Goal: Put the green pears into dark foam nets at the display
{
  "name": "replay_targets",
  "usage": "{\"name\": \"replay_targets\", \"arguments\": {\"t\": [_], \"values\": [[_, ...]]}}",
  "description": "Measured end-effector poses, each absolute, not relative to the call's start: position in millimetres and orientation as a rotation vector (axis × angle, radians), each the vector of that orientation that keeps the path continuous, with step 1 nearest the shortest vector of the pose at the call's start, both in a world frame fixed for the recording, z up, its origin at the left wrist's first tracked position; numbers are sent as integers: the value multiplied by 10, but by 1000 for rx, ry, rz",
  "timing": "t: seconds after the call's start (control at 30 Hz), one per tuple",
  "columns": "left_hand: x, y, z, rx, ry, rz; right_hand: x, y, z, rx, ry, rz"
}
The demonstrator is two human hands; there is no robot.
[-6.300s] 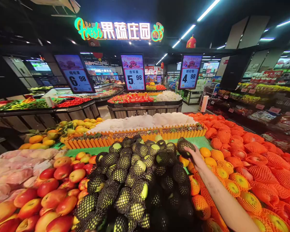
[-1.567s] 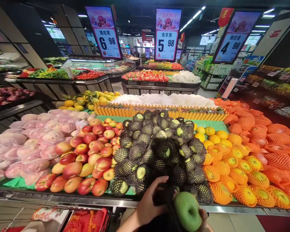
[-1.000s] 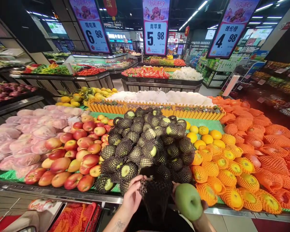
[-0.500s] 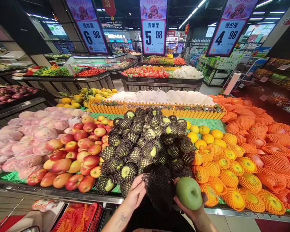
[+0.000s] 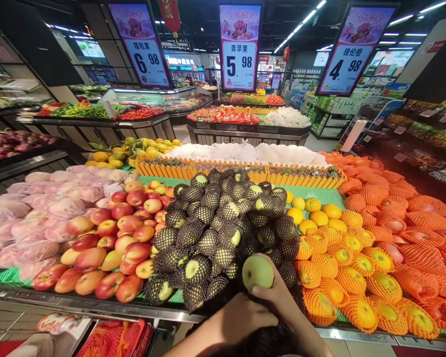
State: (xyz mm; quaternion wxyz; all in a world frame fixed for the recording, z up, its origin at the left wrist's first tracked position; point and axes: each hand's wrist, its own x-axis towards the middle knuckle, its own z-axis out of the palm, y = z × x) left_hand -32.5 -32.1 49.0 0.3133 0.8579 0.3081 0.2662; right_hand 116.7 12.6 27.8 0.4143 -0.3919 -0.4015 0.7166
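Green apple (image 5: 257,271) gripped in right hand (image 5: 282,297), fingers curled over lower side, held at front edge of netted apple pile (image 5: 223,223). Left hand (image 5: 241,320) just beside, below apple; fingers' state cannot be told. Dark net (image 5: 262,342) seen under hands.

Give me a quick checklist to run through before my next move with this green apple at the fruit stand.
1. Grip on the green apple: the right hand has fingers over its lower side, ok.
2. Left hand free: it sits close under the apple; what it holds, cannot tell.
3. Apple's black net sleeve: the apple is bare; where the net is, cannot tell.
4. Pile of netted green apples stable: heaped high, none seen rolling, ok.
5. Neighbouring fruit kept apart: red apples on one side, netted oranges on the other, ok.
6. Apple's skin sound: the visible side shows no bruise, the far side cannot tell.
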Motion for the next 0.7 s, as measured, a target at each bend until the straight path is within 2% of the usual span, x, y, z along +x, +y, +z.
{"name": "replay_targets", "arguments": {"t": [0.13, 0.3, 0.47, 0.7], "values": [[-468, -403, 504, 2397, 1036, 942, 1218, 126, 217, -948, -1166, 1891], [-666, -366, 353, 2015, 1389, 1297, 1255, 100, 170, -883, -1218, 2006], [-608, -218, 107, 1368, 1497, 1240, 1226, 101, 157, -875, -1095, 2084], [-370, -236, 238, 963, 1073, 1107, 1180, 86, 149, -737, -712, 2014]]}}
